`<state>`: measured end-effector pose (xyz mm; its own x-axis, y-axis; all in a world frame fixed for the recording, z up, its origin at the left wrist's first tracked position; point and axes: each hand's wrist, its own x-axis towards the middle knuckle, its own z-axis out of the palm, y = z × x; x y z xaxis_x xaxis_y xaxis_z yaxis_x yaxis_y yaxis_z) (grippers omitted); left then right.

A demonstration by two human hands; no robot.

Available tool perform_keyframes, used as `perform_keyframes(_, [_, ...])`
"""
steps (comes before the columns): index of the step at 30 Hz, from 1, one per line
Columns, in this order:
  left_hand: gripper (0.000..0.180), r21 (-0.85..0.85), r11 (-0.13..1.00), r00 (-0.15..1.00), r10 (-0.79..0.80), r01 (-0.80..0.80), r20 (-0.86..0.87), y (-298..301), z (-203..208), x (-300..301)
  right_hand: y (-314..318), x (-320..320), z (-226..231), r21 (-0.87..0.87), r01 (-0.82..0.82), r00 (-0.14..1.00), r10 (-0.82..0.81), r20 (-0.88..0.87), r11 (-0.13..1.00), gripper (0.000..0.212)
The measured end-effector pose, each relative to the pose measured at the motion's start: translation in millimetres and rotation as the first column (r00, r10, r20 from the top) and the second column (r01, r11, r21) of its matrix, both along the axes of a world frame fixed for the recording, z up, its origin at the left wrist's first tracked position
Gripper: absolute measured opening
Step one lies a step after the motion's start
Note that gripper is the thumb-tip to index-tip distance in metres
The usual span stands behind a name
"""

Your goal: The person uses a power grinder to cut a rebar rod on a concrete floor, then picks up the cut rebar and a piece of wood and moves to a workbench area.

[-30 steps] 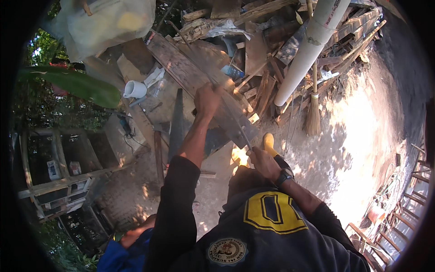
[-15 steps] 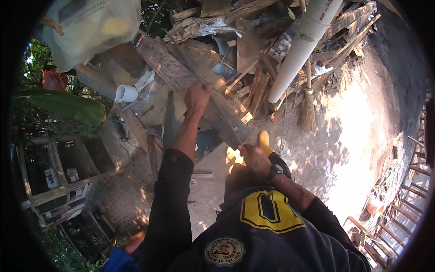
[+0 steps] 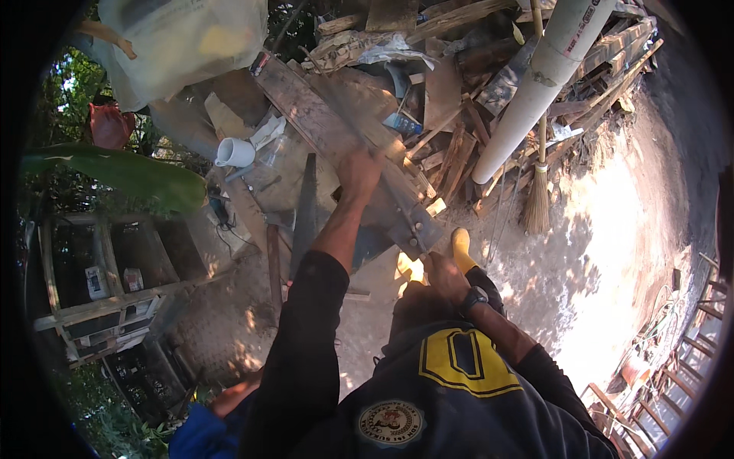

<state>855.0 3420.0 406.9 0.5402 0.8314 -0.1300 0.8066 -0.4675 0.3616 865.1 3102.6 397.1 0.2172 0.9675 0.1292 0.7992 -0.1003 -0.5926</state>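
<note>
A long, worn wooden plank [image 3: 306, 111] runs from the upper left toward my body. My left hand [image 3: 361, 177] is closed on it around the middle, with the fingertips hidden. Its near end [image 3: 409, 229] is darker and has a few small round spots. Just beyond that end, my right hand [image 3: 446, 277] is curled closed, and what it grips is hidden. To the left of my left forearm lies a hand saw [image 3: 306, 206] with a long, dark, tapering blade.
A white mug [image 3: 235, 153] stands left of the plank. Scrap wood [image 3: 459, 164] is heaped beyond it, with a thick white pipe [image 3: 535, 92] and a broom [image 3: 537, 200]. Wooden shelving [image 3: 107, 302] stands left. At lower left shows another person's blue sleeve [image 3: 202, 436].
The whole view has shifted, so the scene sits farther right in the picture. Both hands keep nearly the same places by the plank. A thin line along the plank shows less clearly now.
</note>
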Motion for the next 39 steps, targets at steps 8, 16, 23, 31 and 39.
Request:
perform_keyframes(8, [0.042,0.048,0.998,0.999,-0.043,0.044,-0.008,0.8,-2.2,-8.8,0.9,-0.2,26.2,-0.162,-0.007,0.951,-0.043,-0.307,0.987,0.032])
perform_keyframes(16, [0.039,0.106,0.989,0.994,-0.109,0.107,0.016,-2.2,-4.6,-4.0,-8.9,9.7,27.0,-0.260,-0.011,0.749,-0.164,-0.642,0.966,0.033])
perform_keyframes(23, [0.040,0.110,0.982,0.987,-0.147,0.153,-0.064,-1.8,-5.5,-4.5,-5.9,13.5,23.4,-0.505,-0.027,0.340,-0.467,-0.816,0.863,0.042])
perform_keyframes(31, [0.043,0.016,0.996,0.988,-0.085,0.087,-0.126,-10.6,17.3,2.9,-0.7,19.7,28.8,-0.518,-0.077,-0.055,-0.522,-0.851,0.852,0.041])
perform_keyframes(39, [0.039,-0.025,0.998,0.994,-0.061,0.059,-0.090,-9.0,13.7,6.9,3.2,24.1,10.8,-0.501,-0.120,-0.164,-0.515,-0.841,0.857,0.038])
